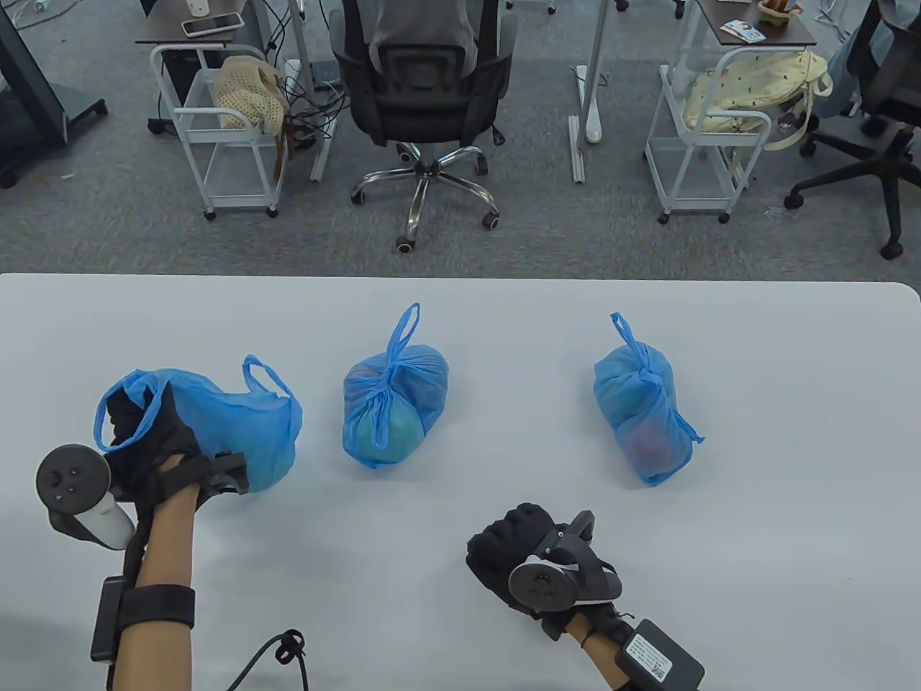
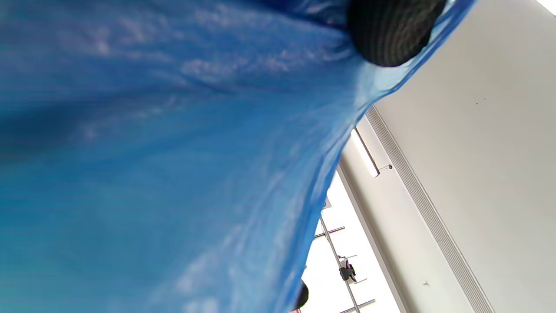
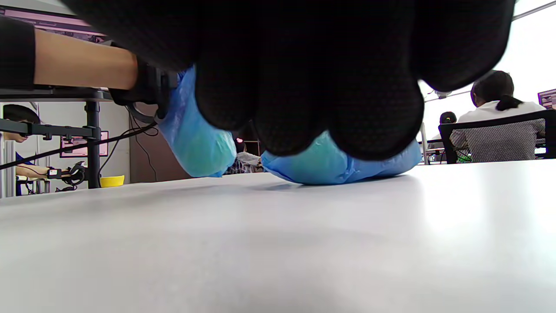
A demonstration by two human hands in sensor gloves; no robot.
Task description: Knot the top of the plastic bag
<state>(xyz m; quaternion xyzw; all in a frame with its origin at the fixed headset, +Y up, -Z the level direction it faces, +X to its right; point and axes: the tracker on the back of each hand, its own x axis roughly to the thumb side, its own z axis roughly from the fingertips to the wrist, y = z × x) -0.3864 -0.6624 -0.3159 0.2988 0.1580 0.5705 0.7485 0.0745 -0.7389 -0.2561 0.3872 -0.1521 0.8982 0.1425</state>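
Observation:
Three blue plastic bags lie in a row on the white table (image 1: pixel 460 612). The left bag (image 1: pixel 237 425) is untied, its two handle loops standing open. My left hand (image 1: pixel 133 425) grips it at the left handle, fingers curled into the plastic. In the left wrist view the blue bag (image 2: pixel 173 152) fills most of the frame, with one gloved fingertip (image 2: pixel 391 30) pressed into it. The right wrist view shows that bag (image 3: pixel 195 143) hanging from my left hand, its bottom close to the tabletop. My right hand (image 1: pixel 504 551) rests on the table near the front, fingers loosely curled and holding nothing.
The middle bag (image 1: pixel 392 410) and the right bag (image 1: pixel 644 417) are each knotted at the top. A black cable (image 1: pixel 280 648) loops at the front edge. Beyond the table stand an office chair (image 1: pixel 424 79) and two white carts (image 1: pixel 223 129).

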